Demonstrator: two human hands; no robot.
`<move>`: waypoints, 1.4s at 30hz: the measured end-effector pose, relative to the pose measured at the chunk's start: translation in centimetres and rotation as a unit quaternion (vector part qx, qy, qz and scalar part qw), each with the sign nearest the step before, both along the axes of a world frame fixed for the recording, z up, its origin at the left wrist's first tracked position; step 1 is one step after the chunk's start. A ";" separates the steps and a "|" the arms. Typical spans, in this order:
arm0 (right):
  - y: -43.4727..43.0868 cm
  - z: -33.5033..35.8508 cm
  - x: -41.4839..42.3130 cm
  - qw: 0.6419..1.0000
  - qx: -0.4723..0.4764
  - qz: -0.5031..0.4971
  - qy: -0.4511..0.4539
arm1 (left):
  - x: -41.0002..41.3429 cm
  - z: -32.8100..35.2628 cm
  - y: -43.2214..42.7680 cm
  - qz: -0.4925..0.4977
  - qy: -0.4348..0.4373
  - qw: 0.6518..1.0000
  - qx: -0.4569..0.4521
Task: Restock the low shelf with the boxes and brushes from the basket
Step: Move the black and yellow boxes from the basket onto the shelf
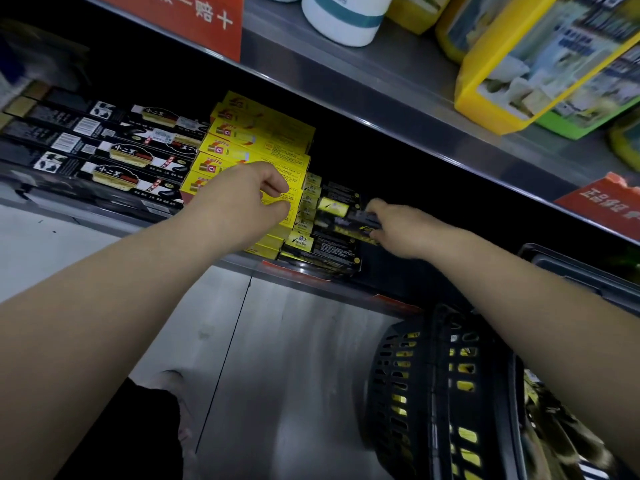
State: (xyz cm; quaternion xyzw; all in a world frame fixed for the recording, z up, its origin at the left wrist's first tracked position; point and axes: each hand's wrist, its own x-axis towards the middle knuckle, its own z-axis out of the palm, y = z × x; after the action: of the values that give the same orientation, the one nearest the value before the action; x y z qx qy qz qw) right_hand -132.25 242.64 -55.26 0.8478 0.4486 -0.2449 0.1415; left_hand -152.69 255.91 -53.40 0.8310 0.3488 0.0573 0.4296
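On the low shelf (298, 271) stands a stack of yellow boxes (256, 140), and right of it a shorter stack of black-and-yellow boxes (322, 247). My left hand (242, 199) lies against the front of the yellow stack, fingers curled at a box's edge. My right hand (398, 230) grips a black-and-yellow box (360, 223) on top of the short stack. The black basket (415, 393) sits on the floor at the lower right, under my right forearm, with several yellow-and-black packs inside.
Long black boxes (104, 157) fill the shelf's left part. The upper shelf (381, 98) overhangs, holding a white bottle (343, 19) and yellow packages (540, 64). Red price tags (602, 202) hang off its edge. The grey floor (277, 375) stretches below.
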 end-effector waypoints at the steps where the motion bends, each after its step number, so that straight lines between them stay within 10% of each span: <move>1: 0.6 -1.0 -0.2 1.000 -0.006 0.015 0.002 | 0.1 0.0 0.0 0.000 -0.001 1.000 -0.005; 35: 1.2 -4.1 -0.6 0.992 -0.062 0.085 0.064 | 0.2 3.6 -4.1 -0.076 -0.035 0.996 0.002; 42: -1.8 4.5 -1.1 0.974 0.166 -0.039 0.148 | 2.0 5.2 -8.2 -0.174 -0.041 0.983 0.029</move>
State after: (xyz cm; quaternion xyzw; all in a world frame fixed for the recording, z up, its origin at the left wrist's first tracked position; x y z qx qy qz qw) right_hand -133.36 240.86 -50.75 0.8308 0.4651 -0.2952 -0.0790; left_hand -150.69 247.73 -48.21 0.8879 0.1793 0.0255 0.4228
